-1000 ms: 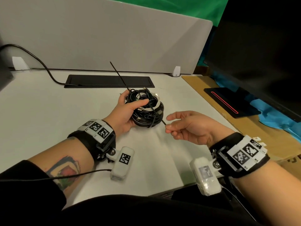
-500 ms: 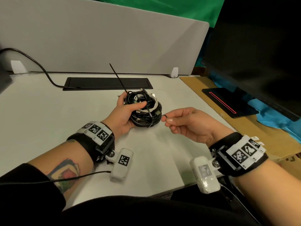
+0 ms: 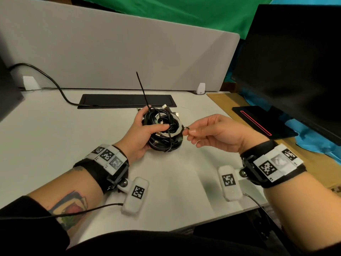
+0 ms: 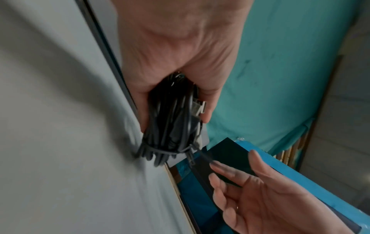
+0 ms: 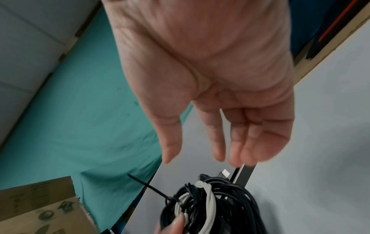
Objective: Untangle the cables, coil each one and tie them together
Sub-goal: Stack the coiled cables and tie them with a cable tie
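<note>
left hand (image 3: 142, 132) gripping cable bundle (image 3: 164, 132): light, springy, take by rim | right hand (image 3: 212, 133) pinching stiff zip tie (image 4: 166, 152) tail

grey divider (image 3: 110, 52), black monitor (image 3: 295, 61), green cloth (image 3: 184, 13)

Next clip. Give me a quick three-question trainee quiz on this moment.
1. True or false: the left hand grips the bundle.
2. The bundle's cables are: A) all black B) black and white C) red and blue.
3. Is a tie already round the bundle, yes or no?
Key: 1 true; 2 B; 3 yes, as the left wrist view shows.
</note>
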Demonstrator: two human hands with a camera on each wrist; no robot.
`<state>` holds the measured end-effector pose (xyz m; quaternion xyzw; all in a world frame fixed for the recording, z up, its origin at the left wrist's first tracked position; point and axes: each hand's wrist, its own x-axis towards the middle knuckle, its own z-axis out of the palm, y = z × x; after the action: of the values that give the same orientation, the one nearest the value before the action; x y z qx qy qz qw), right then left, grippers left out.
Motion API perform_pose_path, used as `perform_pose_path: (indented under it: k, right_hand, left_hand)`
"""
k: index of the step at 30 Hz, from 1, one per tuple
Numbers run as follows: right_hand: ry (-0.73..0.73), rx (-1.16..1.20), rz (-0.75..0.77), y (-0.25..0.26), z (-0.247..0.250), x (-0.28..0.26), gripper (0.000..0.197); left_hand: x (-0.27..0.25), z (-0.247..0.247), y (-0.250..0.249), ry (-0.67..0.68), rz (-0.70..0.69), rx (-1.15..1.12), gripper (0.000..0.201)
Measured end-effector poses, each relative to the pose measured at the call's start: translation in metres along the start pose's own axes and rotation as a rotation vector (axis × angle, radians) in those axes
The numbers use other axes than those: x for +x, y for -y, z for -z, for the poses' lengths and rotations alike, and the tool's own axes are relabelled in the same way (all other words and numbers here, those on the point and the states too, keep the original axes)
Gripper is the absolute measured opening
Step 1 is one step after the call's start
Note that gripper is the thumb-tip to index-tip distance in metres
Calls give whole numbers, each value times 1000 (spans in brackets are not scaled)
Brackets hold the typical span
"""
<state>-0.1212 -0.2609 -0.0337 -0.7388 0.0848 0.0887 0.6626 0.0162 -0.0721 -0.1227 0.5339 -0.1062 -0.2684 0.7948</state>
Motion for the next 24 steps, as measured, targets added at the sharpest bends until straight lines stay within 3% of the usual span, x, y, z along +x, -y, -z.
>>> perform_pose_path:
  k: [3, 6, 9, 12, 14, 16, 18, 22, 24]
  right_hand:
    - [-219, -106, -101, 3, 6, 2, 64]
    - [-365, -110, -76, 0, 3, 11, 61]
    - [-349, -83, -69, 1, -7, 21, 47]
    - [-337, 92, -63, 3, -13, 33, 51]
    - [-339, 260, -32, 5, -15, 39, 54]
    - [-314, 306, 43, 7, -17, 43, 43]
    - [-271, 253, 108, 7, -19, 47, 38]
    - [-226, 43, 1, 5, -32, 58, 55]
    - [-133, 55, -81, 5, -39, 63, 59]
  left_hand:
    - [1, 8, -11, -15, -141, 119, 98]
    - [-2, 16, -23, -34, -322, 387, 103]
    - [-9, 20, -36, -64, -433, 666, 100]
    - [-16, 22, -46, -77, -486, 924, 101]
    - [-20, 22, -54, -93, -486, 1127, 102]
    - [-21, 23, -63, -87, -446, 1272, 101]
    - [-22, 24, -74, -50, -379, 1234, 100]
    - [-23, 22, -88, 46, -11, 553, 88]
    - [-25, 18, -86, 86, 173, 332, 76]
